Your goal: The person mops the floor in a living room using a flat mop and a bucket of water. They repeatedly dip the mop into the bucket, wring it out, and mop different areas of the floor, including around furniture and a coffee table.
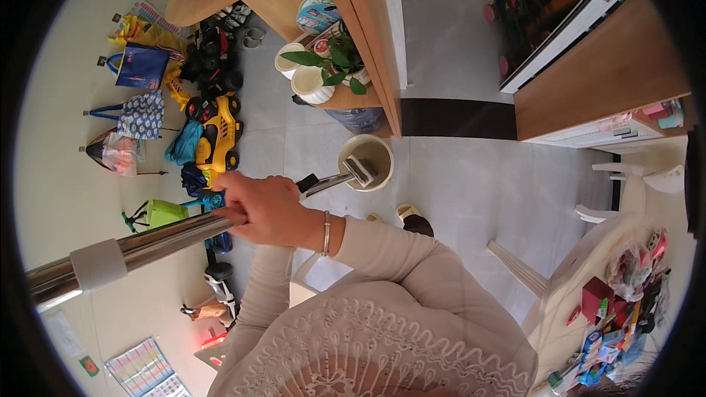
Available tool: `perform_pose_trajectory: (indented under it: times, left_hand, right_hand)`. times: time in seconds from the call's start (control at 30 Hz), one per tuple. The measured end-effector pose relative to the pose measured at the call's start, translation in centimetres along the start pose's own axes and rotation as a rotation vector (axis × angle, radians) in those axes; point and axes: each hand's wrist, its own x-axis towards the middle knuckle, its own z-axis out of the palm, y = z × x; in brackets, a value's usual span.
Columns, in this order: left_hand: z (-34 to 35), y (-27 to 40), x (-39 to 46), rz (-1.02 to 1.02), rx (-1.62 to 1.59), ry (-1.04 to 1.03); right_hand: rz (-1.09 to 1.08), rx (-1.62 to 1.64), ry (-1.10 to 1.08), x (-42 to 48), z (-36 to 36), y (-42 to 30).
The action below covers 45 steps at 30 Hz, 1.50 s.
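My right hand [265, 209], with a bracelet at its wrist, is closed around the shiny metal pole [171, 240] of a mop. The pole runs from the left rim of the view down towards the floor and has a light grey sleeve [99, 264] near its upper end. At its lower end the mop head [360, 171] is inside a round, pale bucket [342, 151] with murky liquid. A black part [307, 183] sits on the pole beyond my hand. My left sleeve [270, 281] passes beneath the right hand, which hides my left hand.
A wooden shelf unit [358, 100] with white pots [313, 85] and a leafy plant [345, 58] stands beyond the bucket. Yellow toy truck [218, 138] and other toys line the left wall. A cluttered table [562, 264] is at right, and a dark threshold [458, 118] crosses the doorway.
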Motion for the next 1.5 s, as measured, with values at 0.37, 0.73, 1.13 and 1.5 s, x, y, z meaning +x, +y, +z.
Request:
perform_pose_trajectory:
  times: [0.37,0.73,1.13,1.5]
  left_hand:
    - [-3.5,-5.9,-1.5,-0.545,0.481,-0.595]
    - [0.4,13.9,5.1,0.501,-0.293,-0.160]
    - [-1.1,13.7,4.5,0.438,0.038,-0.005]
    - [-0.9,14.2,3.8,0.322,-0.245,-0.142]
  right_hand:
    - [0.143,-0.170,0.273,-8.1,-0.7,22.2]
    - [0.338,-0.245,0.252,-15.0,0.4,35.1]
    - [-0.163,-0.193,0.126,-0.5,0.8,4.0]
    - [-0.163,-0.151,0.164,-1.3,1.2,5.9]
